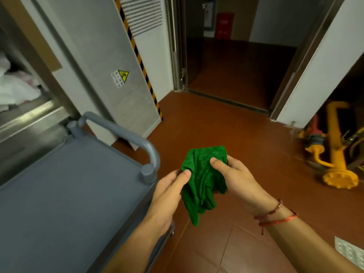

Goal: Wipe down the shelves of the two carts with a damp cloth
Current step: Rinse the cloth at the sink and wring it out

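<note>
A crumpled green cloth (pixel 202 180) hangs between both hands above the red-brown floor. My left hand (pixel 169 192) pinches its left edge between thumb and fingers. My right hand (pixel 234 176) grips the cloth's upper right part, thumb on top. A grey cart (pixel 65 194) stands to the left of the hands, its flat top shelf bare, with a curved grey handle (pixel 126 133) at its far end. My left forearm passes over the cart's near right corner.
A steel cabinet or cart (pixel 29 115) with white linen (pixel 15 89) sits at far left. A grey panel with a hazard stripe (pixel 126 62) leans behind the cart. An open doorway (pixel 232 66) lies ahead. Yellow pipe fittings (pixel 332 150) stand at right.
</note>
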Demonstrator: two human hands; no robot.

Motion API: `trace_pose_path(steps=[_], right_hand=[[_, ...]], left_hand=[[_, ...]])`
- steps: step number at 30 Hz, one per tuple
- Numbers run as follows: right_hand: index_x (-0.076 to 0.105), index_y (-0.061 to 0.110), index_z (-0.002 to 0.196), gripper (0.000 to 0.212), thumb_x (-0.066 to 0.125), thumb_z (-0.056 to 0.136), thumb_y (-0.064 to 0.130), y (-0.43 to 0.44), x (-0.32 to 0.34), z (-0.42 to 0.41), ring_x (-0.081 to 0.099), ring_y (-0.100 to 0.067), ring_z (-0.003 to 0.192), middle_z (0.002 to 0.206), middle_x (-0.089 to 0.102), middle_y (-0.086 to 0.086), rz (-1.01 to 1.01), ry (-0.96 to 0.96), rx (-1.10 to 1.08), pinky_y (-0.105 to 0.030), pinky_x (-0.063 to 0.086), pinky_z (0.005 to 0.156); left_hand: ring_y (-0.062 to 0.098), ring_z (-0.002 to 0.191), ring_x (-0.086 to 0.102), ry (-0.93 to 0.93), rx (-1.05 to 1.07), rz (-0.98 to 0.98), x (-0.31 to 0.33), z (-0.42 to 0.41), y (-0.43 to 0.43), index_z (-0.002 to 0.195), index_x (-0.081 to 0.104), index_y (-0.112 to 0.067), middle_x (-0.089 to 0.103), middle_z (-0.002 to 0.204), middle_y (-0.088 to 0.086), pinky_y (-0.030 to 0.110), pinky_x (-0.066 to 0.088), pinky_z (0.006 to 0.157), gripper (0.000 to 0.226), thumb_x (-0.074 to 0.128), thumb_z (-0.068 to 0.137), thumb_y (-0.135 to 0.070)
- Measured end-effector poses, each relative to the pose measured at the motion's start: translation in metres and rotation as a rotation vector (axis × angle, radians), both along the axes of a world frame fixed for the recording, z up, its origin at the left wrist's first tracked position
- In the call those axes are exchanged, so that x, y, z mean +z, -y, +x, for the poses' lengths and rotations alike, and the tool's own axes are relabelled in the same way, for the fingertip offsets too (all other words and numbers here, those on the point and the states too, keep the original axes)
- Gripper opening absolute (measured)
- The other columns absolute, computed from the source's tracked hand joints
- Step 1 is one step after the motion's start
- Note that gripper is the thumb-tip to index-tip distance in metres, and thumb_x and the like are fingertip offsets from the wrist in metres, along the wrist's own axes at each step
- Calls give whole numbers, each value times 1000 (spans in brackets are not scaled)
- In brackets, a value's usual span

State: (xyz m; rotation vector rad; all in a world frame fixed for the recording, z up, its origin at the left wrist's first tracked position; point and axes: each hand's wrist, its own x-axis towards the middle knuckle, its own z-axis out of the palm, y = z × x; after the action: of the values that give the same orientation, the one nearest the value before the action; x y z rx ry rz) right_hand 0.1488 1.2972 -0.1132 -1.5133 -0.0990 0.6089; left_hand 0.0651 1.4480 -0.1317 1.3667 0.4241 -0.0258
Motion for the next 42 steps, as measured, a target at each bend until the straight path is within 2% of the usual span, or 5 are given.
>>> trace_pose_path(steps=[7,14,24,28,42], right_hand=[[68,17,111,20,52,103,25,36,59,19,73,-31,96,102,76,-7,22,74,-144,-59,53,91],[69,23,107,19,51,103,25,85,85,15,74,-20,79,93,77,-3,0,181,-379,-30,54,56],[65,17,117,21,49,104,21,174,107,-71,72,-19,100,108,75,-3,-123,289,-860,-30,55,72],[62,12,117,22,47,105,22,208,113,-136,72,-19,82,98,75,-6,-187,268,-1072,-29,55,56],[65,13,111,19,51,104,24,333,99,-452,74,-28,94,102,76,-10,-301,232,-1928,-58,56,87]], left_hand=[[11,100,71,106,-128,74,59,46,18,116,68,-14,76,106,0,20,55,76,36,67,84,-30],[11,95,72,146,-211,172,76,92,58,105,72,-22,77,99,-5,31,55,82,13,63,96,-18],[8,91,72,220,-736,92,103,113,142,104,71,-24,77,96,-10,33,53,78,22,52,101,-14],[21,95,73,241,-947,74,106,91,202,105,73,-18,77,101,3,46,55,88,24,51,100,-8],[24,100,72,287,-1726,-63,111,-151,467,115,70,-13,76,107,4,48,54,90,24,52,99,-10]])
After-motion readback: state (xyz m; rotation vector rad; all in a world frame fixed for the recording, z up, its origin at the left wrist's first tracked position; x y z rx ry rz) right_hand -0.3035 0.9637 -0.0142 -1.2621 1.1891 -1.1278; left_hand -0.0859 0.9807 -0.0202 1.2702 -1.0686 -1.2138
